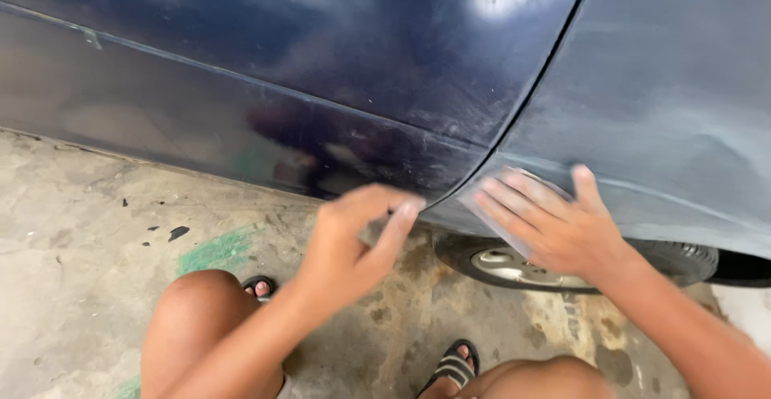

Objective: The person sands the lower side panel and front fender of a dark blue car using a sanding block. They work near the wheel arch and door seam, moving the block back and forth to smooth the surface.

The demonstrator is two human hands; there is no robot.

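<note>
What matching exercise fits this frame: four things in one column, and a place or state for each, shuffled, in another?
Things:
1. right hand
2. left hand
3. wheel
4. green paint smear

Places or states:
A. on the concrete floor, left of the knee
B. pressing a pale sheet flat on the dull grey panel
C. fingertips at the seam between door and panel
D. under the panel, behind the right hand

Pairs: 1-B, 2-C, 3-D, 4-A

one head-worn view looks down, close, at the car panel (pixel 658 86) and concrete floor (pixel 80 270).

Right hand (pixel 554 226) presses sandpaper sheet (pixel 498 198) flat on car fender (pixel 666 102); left hand (pixel 353 242) near door (pixel 265 62).
</note>
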